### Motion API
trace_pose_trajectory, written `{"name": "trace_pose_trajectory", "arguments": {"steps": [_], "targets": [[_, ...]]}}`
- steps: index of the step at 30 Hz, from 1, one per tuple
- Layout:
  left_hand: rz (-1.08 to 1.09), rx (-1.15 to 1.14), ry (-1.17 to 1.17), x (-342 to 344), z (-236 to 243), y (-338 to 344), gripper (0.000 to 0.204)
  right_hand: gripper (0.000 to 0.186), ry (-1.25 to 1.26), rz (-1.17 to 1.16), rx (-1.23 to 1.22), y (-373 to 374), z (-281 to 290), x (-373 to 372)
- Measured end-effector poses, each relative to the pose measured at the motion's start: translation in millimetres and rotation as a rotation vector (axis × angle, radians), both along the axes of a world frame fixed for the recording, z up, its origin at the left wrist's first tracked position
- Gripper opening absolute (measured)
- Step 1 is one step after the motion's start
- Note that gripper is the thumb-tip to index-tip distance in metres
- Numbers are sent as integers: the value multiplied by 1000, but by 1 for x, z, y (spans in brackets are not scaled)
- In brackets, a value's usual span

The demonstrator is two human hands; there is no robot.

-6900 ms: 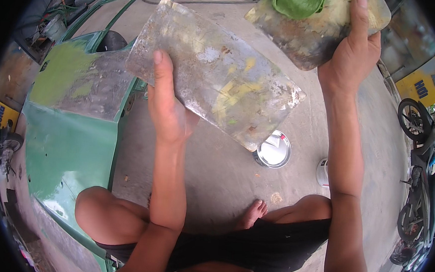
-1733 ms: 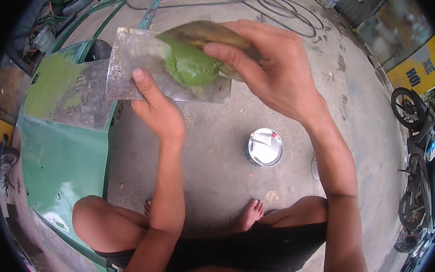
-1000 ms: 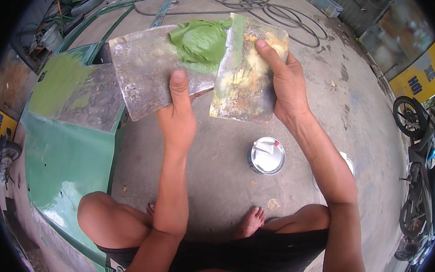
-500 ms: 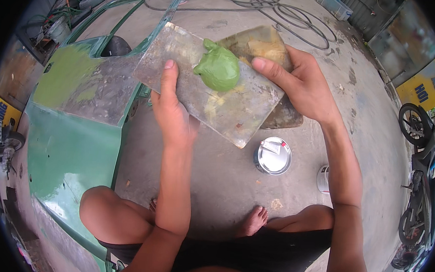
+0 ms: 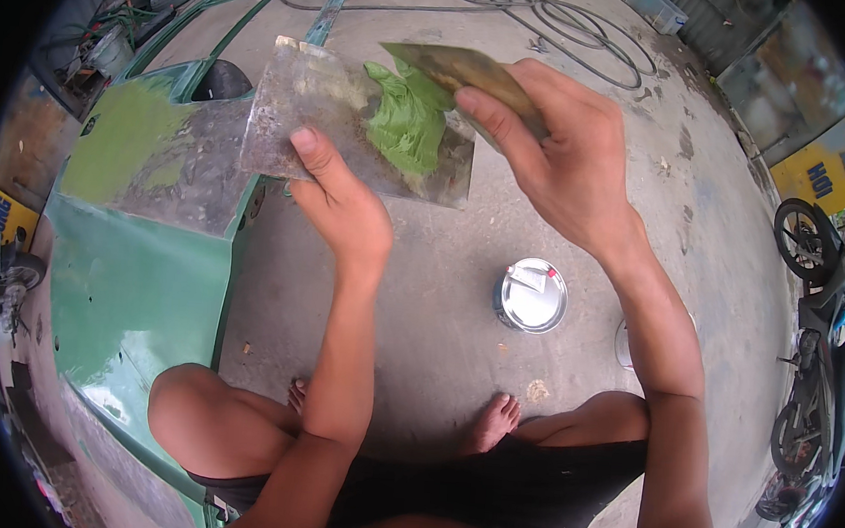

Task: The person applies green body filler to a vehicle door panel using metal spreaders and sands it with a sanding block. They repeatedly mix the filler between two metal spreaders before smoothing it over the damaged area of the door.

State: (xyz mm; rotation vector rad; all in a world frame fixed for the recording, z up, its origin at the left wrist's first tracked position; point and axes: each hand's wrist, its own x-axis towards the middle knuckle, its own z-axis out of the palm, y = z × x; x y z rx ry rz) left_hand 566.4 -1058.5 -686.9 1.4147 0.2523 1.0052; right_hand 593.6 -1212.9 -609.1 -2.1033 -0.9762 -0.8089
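Observation:
My left hand (image 5: 344, 201) grips a flat, stained grey mixing board (image 5: 312, 93) by its near left edge, thumb on top. A smeared lump of green body filler (image 5: 407, 128) sits toward the board's right side. Above it, my right hand (image 5: 574, 157) pinches a dark putty spreader (image 5: 482, 79), now tilted steeply. Green filler clings to the spreader's left edge and meets the filler on the board. Left of me lies a green car door (image 5: 141, 276), its upper panel bare grey with a patch of green filler (image 5: 111, 138).
A lidded metal can (image 5: 533, 309) with a small tube (image 5: 526, 278) on top stands on the concrete between my feet and hands. Another can (image 5: 623, 344) is partly behind my right forearm. Coiled hose (image 5: 553, 25) lies ahead; motorbikes (image 5: 807, 384) stand far right.
The spreader has come from under the board to above it and tilted up. The rounded filler lump is now flattened and smeared. The board has shifted left and turned slightly.

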Motion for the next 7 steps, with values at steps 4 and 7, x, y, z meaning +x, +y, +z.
{"name": "trace_pose_trajectory", "arguments": {"steps": [4, 7], "targets": [[-76, -116, -142, 3, -16, 2, 75, 19, -22, 195, -136, 16, -24, -14], [-47, -106, -23, 3, -13, -1, 74, 19, -28, 55, 60, -6, 3, 9]]}}
